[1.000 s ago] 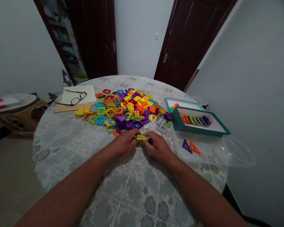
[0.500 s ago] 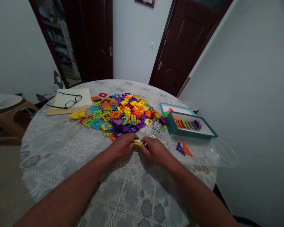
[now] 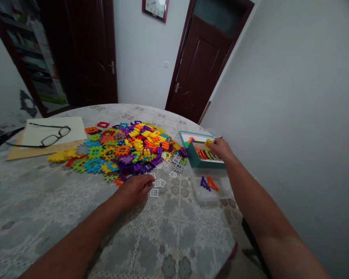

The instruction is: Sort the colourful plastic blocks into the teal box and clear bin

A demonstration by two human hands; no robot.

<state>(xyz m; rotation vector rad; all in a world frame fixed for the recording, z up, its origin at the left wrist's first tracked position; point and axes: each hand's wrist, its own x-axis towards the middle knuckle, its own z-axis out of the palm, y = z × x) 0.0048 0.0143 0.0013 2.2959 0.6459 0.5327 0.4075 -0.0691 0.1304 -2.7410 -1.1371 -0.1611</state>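
Head view. Landmark: teal box (image 3: 206,163). The person's right hand (image 3: 221,148): over the box, pinching a yellow piece (image 3: 208,144). Left hand (image 3: 136,189): left of the box and nearer the person, fingers curled beside white frames (image 3: 154,193); whether pinching, cannot tell. Done, by appearance: one row of coloured pieces (image 3: 204,155) inside the box. Outstanding: a large loose pile (image 3: 145,145), left of the box. Change from half a second earlier: hands, then together on one small yellow-green piece left of the box, now apart.
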